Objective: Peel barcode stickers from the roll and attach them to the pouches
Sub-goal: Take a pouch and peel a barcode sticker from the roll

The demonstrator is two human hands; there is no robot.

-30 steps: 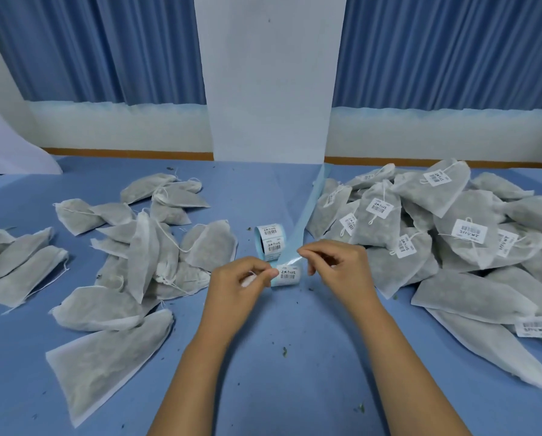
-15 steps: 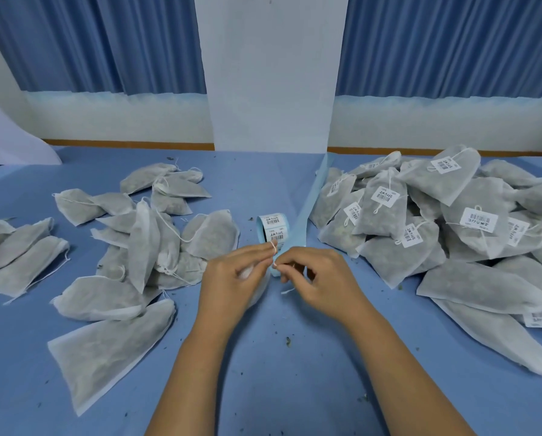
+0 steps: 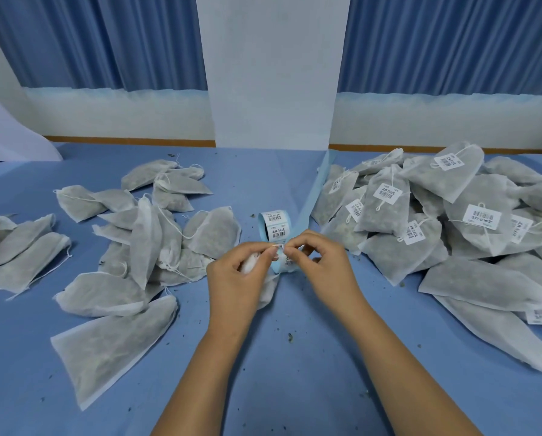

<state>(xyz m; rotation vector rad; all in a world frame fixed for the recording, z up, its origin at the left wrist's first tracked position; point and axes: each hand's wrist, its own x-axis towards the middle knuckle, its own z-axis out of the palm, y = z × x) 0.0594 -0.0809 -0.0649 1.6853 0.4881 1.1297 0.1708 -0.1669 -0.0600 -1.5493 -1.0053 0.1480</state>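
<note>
At the near middle of the table (image 3: 294, 372), the left hand (image 3: 238, 275) grips a pouch (image 3: 266, 292) with curled fingers. The right hand (image 3: 324, 265) pinches the blue strip (image 3: 309, 206), close to a barcode sticker (image 3: 288, 262). The roll (image 3: 274, 229) stands just beyond the hands. Labelled pouches (image 3: 471, 243) lie at the right, plain pouches (image 3: 143, 240) at the left.

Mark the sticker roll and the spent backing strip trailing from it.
Small roll of white barcode stickers (image 3: 276, 229), head view: front sticker's face.
Long pale blue paper backing strip (image 3: 311, 199), head view: its middle stretch.
</note>
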